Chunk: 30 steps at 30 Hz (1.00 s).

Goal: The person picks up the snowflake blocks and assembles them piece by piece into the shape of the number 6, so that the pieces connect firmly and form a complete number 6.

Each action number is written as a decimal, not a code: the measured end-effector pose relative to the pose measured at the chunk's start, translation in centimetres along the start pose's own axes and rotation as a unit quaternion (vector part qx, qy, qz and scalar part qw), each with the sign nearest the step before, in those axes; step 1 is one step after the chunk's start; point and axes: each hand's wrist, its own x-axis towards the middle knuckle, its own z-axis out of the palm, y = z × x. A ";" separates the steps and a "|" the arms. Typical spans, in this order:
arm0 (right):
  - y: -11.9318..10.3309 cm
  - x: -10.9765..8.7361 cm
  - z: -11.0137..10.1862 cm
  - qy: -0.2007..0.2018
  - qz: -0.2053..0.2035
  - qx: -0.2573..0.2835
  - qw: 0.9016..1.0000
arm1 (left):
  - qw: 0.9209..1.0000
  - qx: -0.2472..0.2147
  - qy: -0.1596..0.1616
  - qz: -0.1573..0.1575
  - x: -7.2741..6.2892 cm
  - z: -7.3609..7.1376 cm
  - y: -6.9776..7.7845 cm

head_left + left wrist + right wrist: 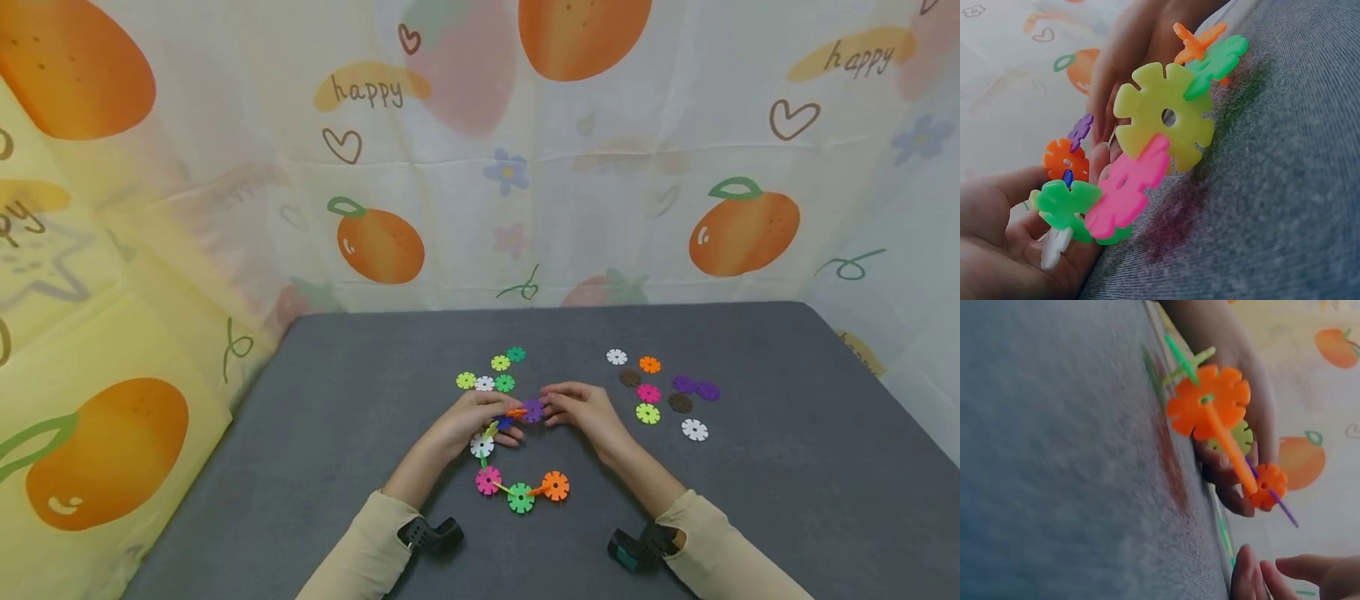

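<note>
A curved chain of interlocking snowflake discs hangs from my left hand [474, 417], whose thumb and fingers pinch it near its far end. At that end an orange disc [1269, 481] sits by my left fingers, with a purple disc [533, 411] slotted into it. White, pink [1127, 187], yellow [1163, 115] and green [521, 498] discs follow along the chain, down to an orange disc [556, 486] at the near end. My right hand [581, 408] is beside the purple disc, its fingers loosely bent; in the right wrist view a gap separates them from it.
Loose discs lie on the grey table [337, 400] beyond my hands: a left group with a white disc [484, 383] and several green and yellow ones, and a right group including a pink disc [648, 393] and purple discs [707, 391]. A printed curtain [465, 208] hangs behind.
</note>
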 end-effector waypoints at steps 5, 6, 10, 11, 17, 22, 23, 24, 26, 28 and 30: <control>-0.3 1.6 0.3 0.000 -0.010 -0.047 0.999 | 1.000 -0.011 0.006 -0.006 0.0 0.0 0.0; -0.3 2.0 0.3 -0.001 -0.011 -0.056 0.998 | 1.000 -0.011 0.008 -0.007 0.0 0.0 0.0; -0.4 3.4 0.4 -0.013 -0.020 -0.091 0.996 | 1.000 -0.011 0.009 -0.008 0.0 0.0 0.0; -0.5 3.7 0.5 -0.016 -0.023 -0.100 0.995 | 1.000 -0.011 0.009 -0.008 0.0 0.0 0.0; -0.9 5.0 1.1 -0.035 -0.053 -0.161 0.985 | 1.000 -0.008 0.005 -0.005 0.0 -0.1 0.0; -1.1 5.7 1.6 -0.043 -0.096 -0.207 0.973 | 1.000 -0.006 0.007 -0.005 0.0 -0.1 0.0; -1.1 5.8 1.7 -0.045 -0.102 -0.212 0.971 | 1.000 -0.006 0.007 -0.005 0.0 -0.1 -0.1; -1.0 5.9 1.7 -0.046 -0.107 -0.217 0.969 | 1.000 -0.006 0.007 -0.005 0.0 -0.1 -0.1; -0.9 6.2 1.8 -0.047 -0.109 -0.221 0.968 | 1.000 -0.005 0.007 -0.004 0.0 -0.1 -0.1; -0.8 6.5 1.9 -0.049 -0.116 -0.238 0.963 | 1.000 -0.004 0.007 -0.003 0.0 -0.1 -0.1; -0.8 6.8 2.0 -0.053 -0.123 -0.261 0.956 | 1.000 -0.001 0.007 -0.003 0.0 -0.1 -0.1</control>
